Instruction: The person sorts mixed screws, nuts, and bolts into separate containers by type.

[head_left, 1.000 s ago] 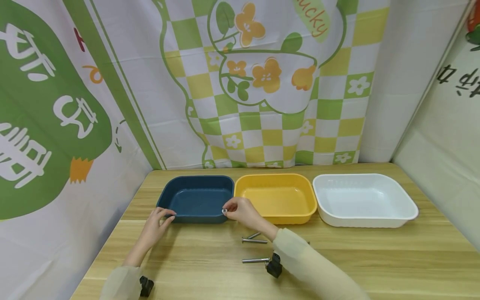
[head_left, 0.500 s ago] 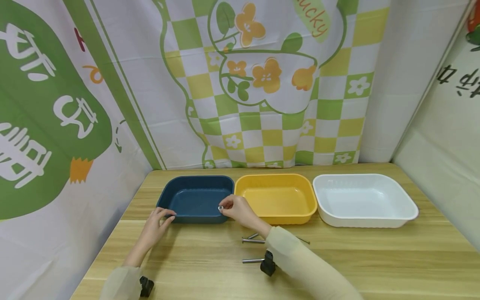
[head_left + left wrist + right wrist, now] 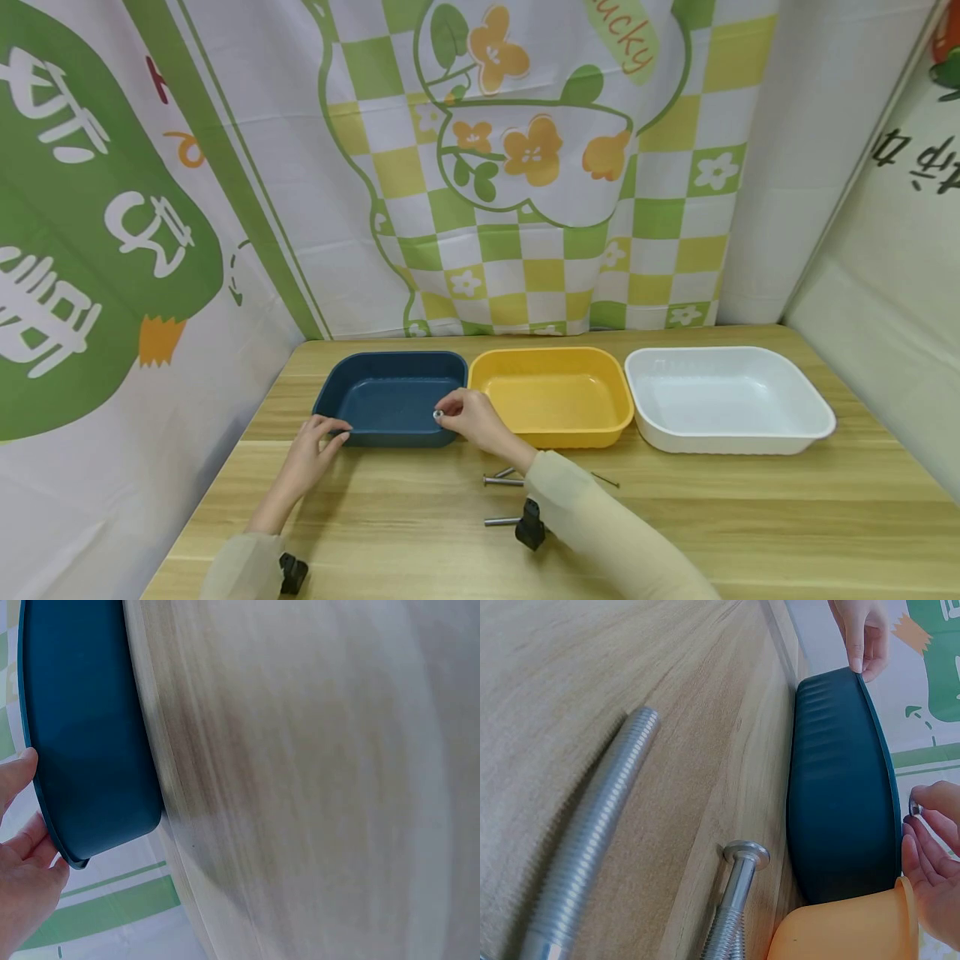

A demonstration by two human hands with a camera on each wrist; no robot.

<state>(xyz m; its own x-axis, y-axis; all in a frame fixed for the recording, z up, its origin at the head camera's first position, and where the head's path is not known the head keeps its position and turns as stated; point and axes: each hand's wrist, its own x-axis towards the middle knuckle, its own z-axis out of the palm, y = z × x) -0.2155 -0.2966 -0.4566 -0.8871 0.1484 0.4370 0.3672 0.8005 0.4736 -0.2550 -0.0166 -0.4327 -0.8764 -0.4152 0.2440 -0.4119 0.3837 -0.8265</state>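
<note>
My left hand (image 3: 306, 454) holds the front left rim of a dark blue plastic basin (image 3: 408, 438), with thumb and fingers at the edge in the left wrist view. Over that basin's front right corner, my right hand (image 3: 480, 423) pinches a small ring-shaped silver metal piece (image 3: 438, 414); whether it is a nut or a washer I cannot tell. From the right wrist, this piece shows nearly edge-on between thumb and fingers, above the rim. Below the right forearm lie a headed bolt (image 3: 739, 881) and a thick threaded rod or bolt (image 3: 592, 832), partly hidden by the sleeve in the head view.
A yellow basin (image 3: 551, 440) stands against the blue one's right side, and a white basin (image 3: 720, 444) follows further right. One thin screw (image 3: 605, 480) lies right of the forearm on the wooden table (image 3: 390, 533). Printed cloth (image 3: 525, 275) hangs behind.
My right hand has shifted slightly left with the ring-shaped metal piece, from the blue basin's right front edge to over it. The left hand stays on the rim.
</note>
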